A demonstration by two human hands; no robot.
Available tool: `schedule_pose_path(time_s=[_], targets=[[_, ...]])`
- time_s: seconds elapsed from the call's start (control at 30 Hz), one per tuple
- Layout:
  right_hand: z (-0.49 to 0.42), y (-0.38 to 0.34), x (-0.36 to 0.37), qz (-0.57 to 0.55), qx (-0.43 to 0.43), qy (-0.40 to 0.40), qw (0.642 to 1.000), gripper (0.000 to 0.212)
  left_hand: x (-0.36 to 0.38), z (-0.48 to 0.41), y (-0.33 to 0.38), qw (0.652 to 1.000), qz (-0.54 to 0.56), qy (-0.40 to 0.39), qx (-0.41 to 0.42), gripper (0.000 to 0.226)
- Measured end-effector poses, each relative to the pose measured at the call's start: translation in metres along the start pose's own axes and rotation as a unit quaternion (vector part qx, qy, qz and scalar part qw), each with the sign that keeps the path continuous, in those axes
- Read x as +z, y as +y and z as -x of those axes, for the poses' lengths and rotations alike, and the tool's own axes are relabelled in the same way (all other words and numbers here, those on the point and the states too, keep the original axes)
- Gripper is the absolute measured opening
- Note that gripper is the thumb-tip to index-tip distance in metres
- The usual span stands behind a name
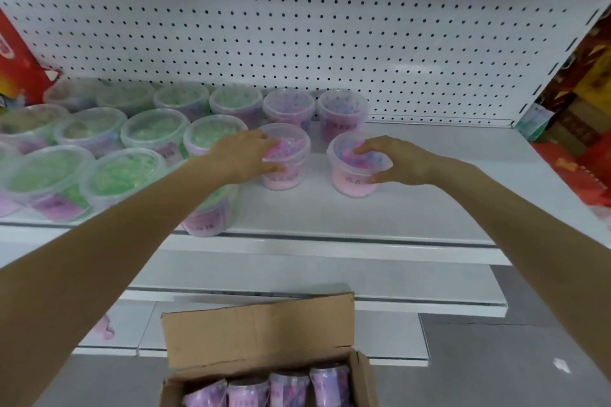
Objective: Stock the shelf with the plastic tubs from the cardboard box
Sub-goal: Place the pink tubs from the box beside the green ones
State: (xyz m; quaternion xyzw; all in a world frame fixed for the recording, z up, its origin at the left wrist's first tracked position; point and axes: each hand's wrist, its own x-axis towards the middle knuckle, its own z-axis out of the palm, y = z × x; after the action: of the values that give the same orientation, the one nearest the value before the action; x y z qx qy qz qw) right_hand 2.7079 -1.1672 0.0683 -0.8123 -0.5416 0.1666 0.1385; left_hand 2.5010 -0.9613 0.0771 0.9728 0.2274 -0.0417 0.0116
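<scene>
Tubs going into the second row on the shelf [413, 208].
Left hand [244, 155] clasps one pink tub [286, 172], right hand [393, 160] another [352, 180], lining them up before the back pair.

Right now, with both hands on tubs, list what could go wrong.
1. The left hand sets its pink tub close to the green-lidded tub; a nudge could shift that row.
2. The tub under the left forearm stands at the shelf edge; the arm might knock it off.
</scene>
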Motion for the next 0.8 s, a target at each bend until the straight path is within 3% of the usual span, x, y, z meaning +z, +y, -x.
schedule_pose_path(time_s=[0.17, 0.53, 0.63, 0.8], targets=[[-0.013, 0.003, -0.004, -0.007, 0.008, -0.003, 1.000, 0.065, 0.000, -0.009, -0.002, 1.000, -0.002, -0.003, 0.011, 0.060], [-0.019, -0.031, 0.034, 0.101, 0.095, 0.149, 0.979, 0.065, 0.005, -0.001, 0.004, 0.999, 0.016, 0.043, 0.024, 0.057], [-0.023, -0.027, 0.028, 0.030, 0.075, 0.128, 0.988, 0.058, 0.007, 0.002, 0.002, 0.999, 0.026, 0.036, 0.030, 0.055], [-0.026, -0.018, 0.011, 0.039, 0.035, 0.041, 0.998, 0.051, 0.012, 0.001, -0.001, 0.996, 0.070, 0.034, 0.037, 0.056]])
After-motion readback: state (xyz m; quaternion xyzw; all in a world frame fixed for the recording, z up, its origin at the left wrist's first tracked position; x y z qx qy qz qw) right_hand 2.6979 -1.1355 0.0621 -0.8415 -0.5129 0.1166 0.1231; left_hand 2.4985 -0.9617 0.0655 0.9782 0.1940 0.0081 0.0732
